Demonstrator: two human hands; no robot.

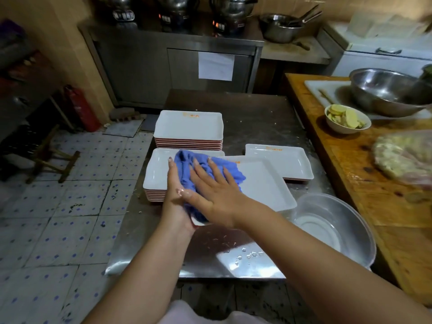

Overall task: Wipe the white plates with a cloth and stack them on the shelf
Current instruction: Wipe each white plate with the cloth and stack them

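Note:
A white rectangular plate (264,188) is held tilted over the steel table. My left hand (175,195) holds its near left edge, with the thumb up along the side. On the plate lies a blue cloth (210,169), and my right hand (210,185) presses it down with straight, spread fingers. Behind it stand two stacks of white plates, a near one (156,174) and a far one (189,127). A short pile of plates (282,160) lies to the right.
A steel basin (336,225) holding water sits at the right on the wet steel table (222,256). A wooden counter (350,174) on the right carries a bowl of slices (347,119) and a large metal bowl (385,92). Tiled floor lies to the left.

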